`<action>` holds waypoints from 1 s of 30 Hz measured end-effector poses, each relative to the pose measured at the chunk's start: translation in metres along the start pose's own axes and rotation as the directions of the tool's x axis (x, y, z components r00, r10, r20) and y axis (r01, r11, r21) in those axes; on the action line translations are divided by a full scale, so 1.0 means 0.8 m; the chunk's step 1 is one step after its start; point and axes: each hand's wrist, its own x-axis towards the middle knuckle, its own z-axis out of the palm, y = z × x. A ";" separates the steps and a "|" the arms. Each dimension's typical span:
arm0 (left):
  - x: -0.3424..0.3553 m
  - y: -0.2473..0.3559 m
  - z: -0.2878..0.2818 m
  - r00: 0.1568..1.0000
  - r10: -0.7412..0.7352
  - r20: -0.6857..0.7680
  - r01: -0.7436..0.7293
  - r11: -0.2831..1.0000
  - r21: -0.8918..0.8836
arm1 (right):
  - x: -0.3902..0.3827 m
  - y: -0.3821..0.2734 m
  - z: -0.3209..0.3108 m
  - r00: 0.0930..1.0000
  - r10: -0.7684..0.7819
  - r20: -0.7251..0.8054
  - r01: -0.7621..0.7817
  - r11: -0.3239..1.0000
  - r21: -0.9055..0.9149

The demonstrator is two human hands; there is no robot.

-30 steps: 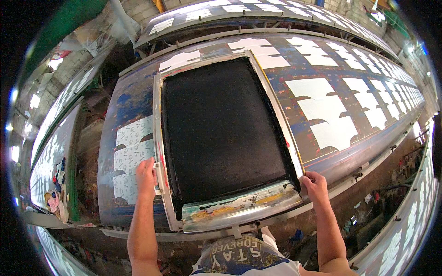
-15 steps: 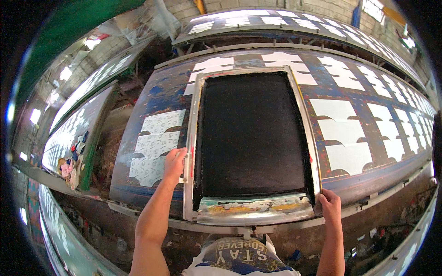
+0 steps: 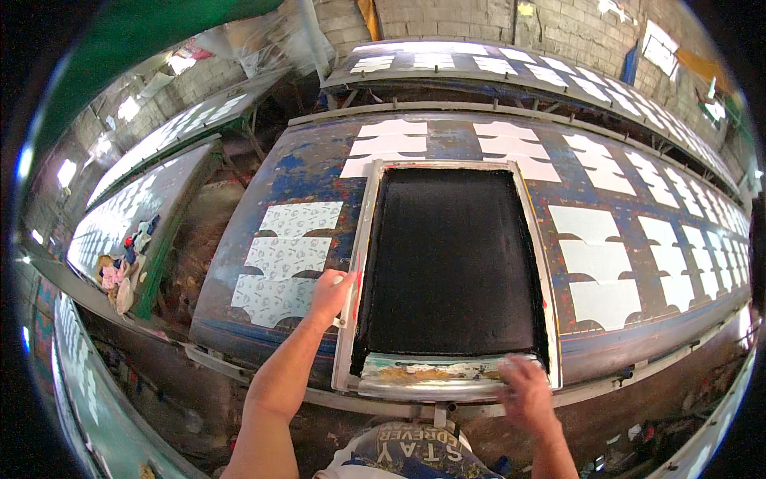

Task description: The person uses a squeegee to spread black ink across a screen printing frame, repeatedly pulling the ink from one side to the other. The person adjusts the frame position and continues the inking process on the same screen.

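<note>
A screen-printing frame (image 3: 547, 279) lies on the long printing table (image 3: 295, 176), its mesh (image 3: 451, 255) coated in black ink. My left hand (image 3: 331, 295) grips a pale handle on the frame's left side. My right hand (image 3: 523, 395), smeared by motion, is over the right end of a metal bar (image 3: 431, 374), stained with paint, along the frame's near edge; I cannot tell if it touches it. Patterned white fabric pieces (image 3: 289, 263) lie left of the frame, plain white pieces (image 3: 592, 263) to the right and behind.
Parallel tables with white pieces stand behind (image 3: 558, 72) and to the left (image 3: 120, 227), where a doll and cloth items (image 3: 120, 275) lie at an edge. A rail (image 3: 271, 383) runs along my table's near edge. A block wall (image 3: 447, 20) has bright openings.
My right hand has left the frame's right side and moved inward over the near bar. My left hand stays on the handle. The whole scene sits lower in view as my head shifts.
</note>
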 end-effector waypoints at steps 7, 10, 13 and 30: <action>0.008 -0.017 -0.019 0.985 0.081 0.154 -0.104 0.984 0.146 | 0.012 -0.059 0.024 0.967 -0.171 0.189 0.214 0.947 -0.239; -0.002 -0.006 -0.024 0.983 0.149 0.110 -0.169 0.965 0.199 | 0.026 -0.061 0.018 0.958 -0.215 0.193 0.267 0.913 -0.308; -0.008 0.003 -0.022 0.989 0.082 0.124 -0.112 0.958 0.262 | 0.047 -0.070 0.013 0.966 -0.210 0.151 0.248 0.914 -0.322; -0.011 0.004 -0.020 0.985 0.088 0.150 -0.116 0.975 0.189 | 0.240 -0.072 -0.023 0.644 0.051 0.763 0.109 0.981 -0.157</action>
